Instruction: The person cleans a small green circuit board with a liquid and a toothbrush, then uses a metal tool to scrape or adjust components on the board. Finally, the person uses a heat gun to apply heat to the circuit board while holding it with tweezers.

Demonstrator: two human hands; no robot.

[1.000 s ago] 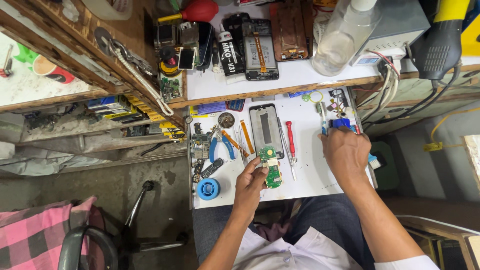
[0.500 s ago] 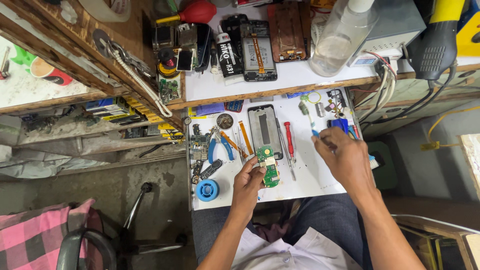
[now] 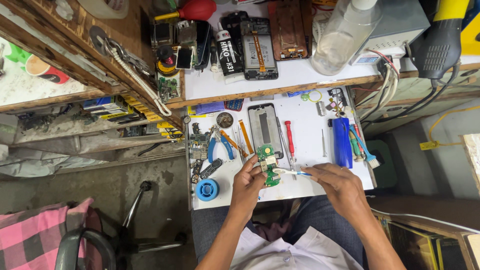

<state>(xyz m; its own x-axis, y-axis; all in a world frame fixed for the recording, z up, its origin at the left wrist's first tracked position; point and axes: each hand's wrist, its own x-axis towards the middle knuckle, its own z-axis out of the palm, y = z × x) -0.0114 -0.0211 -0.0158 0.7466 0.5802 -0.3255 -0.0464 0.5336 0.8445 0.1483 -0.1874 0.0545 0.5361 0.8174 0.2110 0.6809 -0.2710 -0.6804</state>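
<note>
a small green printed circuit board (image 3: 268,165) lies near the front edge of the white work tray (image 3: 310,112), pinched at its 8 o'clock edge by the closed fingers of the left hand (image 3: 248,183). the right hand (image 3: 336,184) is curled shut around a thin white-and-blue brush-like tool (image 3: 290,172), whose tip rests on the board from 3 o'clock. half a second ago that hand was farther back at 1 o'clock of the board, with the tool clear of it; it has since come forward and down to the board. the left hand has kept its hold.

at 12 o'clock of the board lies a dark phone frame (image 3: 265,129), with a red-handled screwdriver (image 3: 289,137) just beside it at 1 o'clock. blue-handled pliers (image 3: 218,145) lie at 10 o'clock, a blue roll of tape (image 3: 207,189) at 8 o'clock, and a blue rectangular case (image 3: 342,141) at 2 o'clock.
</note>
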